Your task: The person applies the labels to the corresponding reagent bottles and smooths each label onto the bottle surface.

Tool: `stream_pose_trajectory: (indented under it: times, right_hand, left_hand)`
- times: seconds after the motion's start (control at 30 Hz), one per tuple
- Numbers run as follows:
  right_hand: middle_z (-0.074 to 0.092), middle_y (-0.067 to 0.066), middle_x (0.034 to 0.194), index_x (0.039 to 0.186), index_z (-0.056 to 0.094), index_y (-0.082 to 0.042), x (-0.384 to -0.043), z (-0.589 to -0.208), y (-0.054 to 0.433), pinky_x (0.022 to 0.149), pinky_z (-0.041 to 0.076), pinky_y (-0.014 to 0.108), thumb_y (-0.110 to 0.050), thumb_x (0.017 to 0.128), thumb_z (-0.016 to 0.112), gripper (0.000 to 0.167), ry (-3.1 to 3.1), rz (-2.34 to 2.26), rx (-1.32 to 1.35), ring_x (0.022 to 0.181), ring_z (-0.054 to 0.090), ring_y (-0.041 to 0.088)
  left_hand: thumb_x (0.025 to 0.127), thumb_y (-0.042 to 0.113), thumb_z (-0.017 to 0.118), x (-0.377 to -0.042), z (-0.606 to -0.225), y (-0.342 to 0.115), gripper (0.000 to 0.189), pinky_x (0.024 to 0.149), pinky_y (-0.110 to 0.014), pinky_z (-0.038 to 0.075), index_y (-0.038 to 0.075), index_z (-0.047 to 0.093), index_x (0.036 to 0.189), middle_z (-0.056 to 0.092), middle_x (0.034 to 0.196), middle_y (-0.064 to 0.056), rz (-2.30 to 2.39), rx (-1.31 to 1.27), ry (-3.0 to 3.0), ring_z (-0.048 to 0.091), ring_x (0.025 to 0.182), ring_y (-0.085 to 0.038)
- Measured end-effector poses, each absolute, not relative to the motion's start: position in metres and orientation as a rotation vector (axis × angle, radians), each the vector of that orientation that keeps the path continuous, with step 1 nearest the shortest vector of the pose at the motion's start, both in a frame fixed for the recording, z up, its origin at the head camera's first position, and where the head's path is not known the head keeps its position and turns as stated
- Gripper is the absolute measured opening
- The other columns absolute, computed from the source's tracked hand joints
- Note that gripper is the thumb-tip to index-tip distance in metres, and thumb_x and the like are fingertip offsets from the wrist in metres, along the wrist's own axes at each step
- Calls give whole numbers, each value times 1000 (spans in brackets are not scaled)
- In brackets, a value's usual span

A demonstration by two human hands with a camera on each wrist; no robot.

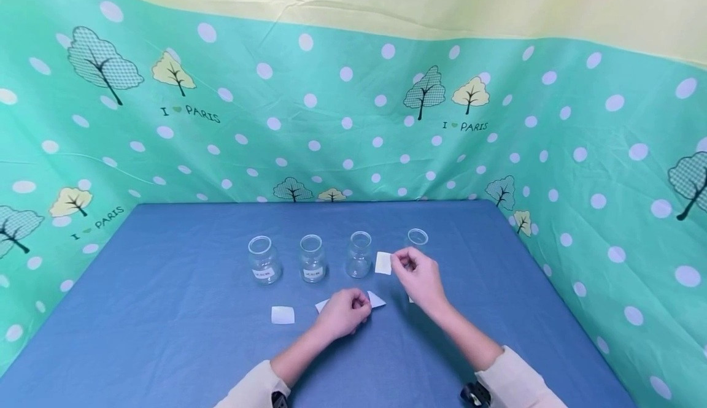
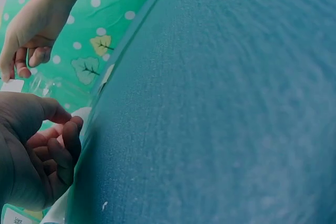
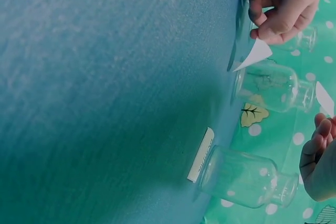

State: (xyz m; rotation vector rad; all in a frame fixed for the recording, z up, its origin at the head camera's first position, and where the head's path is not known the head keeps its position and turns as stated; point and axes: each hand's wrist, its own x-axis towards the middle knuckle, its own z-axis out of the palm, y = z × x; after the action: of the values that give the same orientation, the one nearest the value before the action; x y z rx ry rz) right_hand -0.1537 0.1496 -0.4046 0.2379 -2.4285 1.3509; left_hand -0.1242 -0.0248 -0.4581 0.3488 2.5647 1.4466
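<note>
My right hand (image 1: 421, 276) pinches a small white label (image 1: 383, 263) by its edge, held up between the third glass jar (image 1: 359, 259) and the rightmost jar (image 1: 417, 237), which it partly hides. Lower and to the left, my left hand (image 1: 343, 310) has thumb and fingertips together on a white paper piece (image 3: 255, 55) that tapers down toward the table. Another white corner (image 1: 321, 305) shows from behind this hand. The two left jars, the first (image 1: 264, 261) and the second (image 1: 312, 259), bear printed labels on their fronts; the third has none visible.
A white label (image 1: 283, 315) lies on the blue tablecloth (image 1: 193, 285) left of my left hand. One printed label (image 3: 200, 156) lies before the rightmost jar, mostly hidden by my right wrist in the head view. A green dotted curtain (image 1: 342, 101) closes off the back and sides.
</note>
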Motion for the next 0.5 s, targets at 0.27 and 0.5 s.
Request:
stream_pose_trajectory:
  times: [0.27,0.5]
  right_hand:
    - [59,-1,65,79,68,-13,-153,-407,149,54,40,18,-13,85,65,6,-2455,1346,235,56,47,5]
    - [59,-2,65,79,68,-13,-153,-407,148,53,39,18,-12,85,64,7,-2451,1345,258,56,46,5]
  left_hand:
    - [83,13,57,-119,-454,-26,8,41,-26,43,12,61,76,54,54,7,1352,327,2643,47,37,-4]
    - [83,14,57,-116,-452,-27,8,41,-25,42,11,60,76,54,53,7,1317,312,2672,47,36,-4]
